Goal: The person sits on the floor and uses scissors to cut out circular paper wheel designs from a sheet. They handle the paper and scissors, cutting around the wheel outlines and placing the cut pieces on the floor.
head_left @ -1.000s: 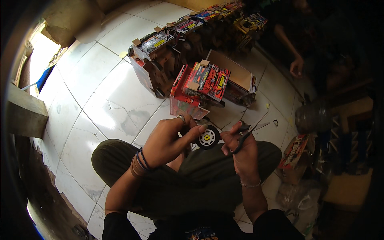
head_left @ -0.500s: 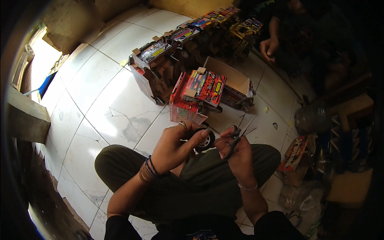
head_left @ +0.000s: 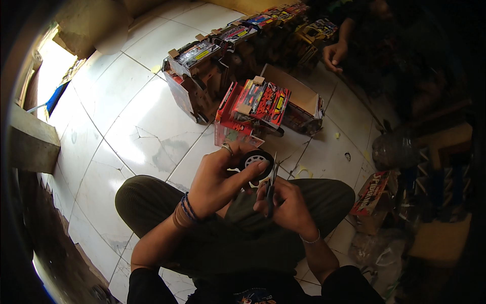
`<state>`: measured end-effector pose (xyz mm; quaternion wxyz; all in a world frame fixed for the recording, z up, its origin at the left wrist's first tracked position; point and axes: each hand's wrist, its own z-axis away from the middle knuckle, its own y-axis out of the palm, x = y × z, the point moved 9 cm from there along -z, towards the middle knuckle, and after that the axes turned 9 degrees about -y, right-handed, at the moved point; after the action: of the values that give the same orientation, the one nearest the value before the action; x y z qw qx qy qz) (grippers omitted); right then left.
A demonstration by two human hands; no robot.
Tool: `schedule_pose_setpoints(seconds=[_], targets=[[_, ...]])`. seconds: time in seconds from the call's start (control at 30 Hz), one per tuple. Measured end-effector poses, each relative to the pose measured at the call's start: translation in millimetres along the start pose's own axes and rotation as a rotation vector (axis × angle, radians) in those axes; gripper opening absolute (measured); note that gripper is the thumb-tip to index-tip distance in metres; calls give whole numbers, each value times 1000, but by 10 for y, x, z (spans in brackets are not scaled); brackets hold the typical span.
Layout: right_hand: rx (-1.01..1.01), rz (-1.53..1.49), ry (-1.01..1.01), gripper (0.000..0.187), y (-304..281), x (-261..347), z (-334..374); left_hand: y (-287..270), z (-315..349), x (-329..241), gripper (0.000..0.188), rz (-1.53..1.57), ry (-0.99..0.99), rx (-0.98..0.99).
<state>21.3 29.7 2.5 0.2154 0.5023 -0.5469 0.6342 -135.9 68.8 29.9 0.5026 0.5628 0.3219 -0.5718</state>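
Observation:
Between the thumb and fingers of my left hand (head_left: 215, 177) is a small black toy wheel (head_left: 250, 160) with a pale spoked hub, turned face up. My right hand (head_left: 289, 206) is closed round the dark handles of a pair of scissors (head_left: 270, 196). Their thin blades point away from me, right beside the wheel's right edge; whether they touch it I cannot tell. Both hands are over my crossed legs. Just beyond them, a red cardboard-and-wood toy truck (head_left: 262, 104) lies on the tiled floor.
A row of toy trucks (head_left: 195, 58) runs away behind the red one. At the far right, another person's hand (head_left: 334, 54) hangs near them. A clear plastic jar (head_left: 392, 152), a red printed box (head_left: 373, 195) and a plastic bag (head_left: 377, 248) lie to my right. Pale scraps (head_left: 304, 172) dot the floor.
My right hand has moved left and turned, bringing the scissor blades from pointing right to upright beside the wheel. The wheel has risen slightly in my left hand. The other person's hand shifted a little left.

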Motion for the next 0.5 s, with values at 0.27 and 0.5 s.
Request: schedule_pose_setpoints(seconds=[0.27,0.5], targets=[[-40,-34,-4,31,-16,35,-43,-15,-9,56,30,57,-39,21],[-42,-24,-11,29,-9,35,-43,-20,-24,57,33,55,-20,14]])
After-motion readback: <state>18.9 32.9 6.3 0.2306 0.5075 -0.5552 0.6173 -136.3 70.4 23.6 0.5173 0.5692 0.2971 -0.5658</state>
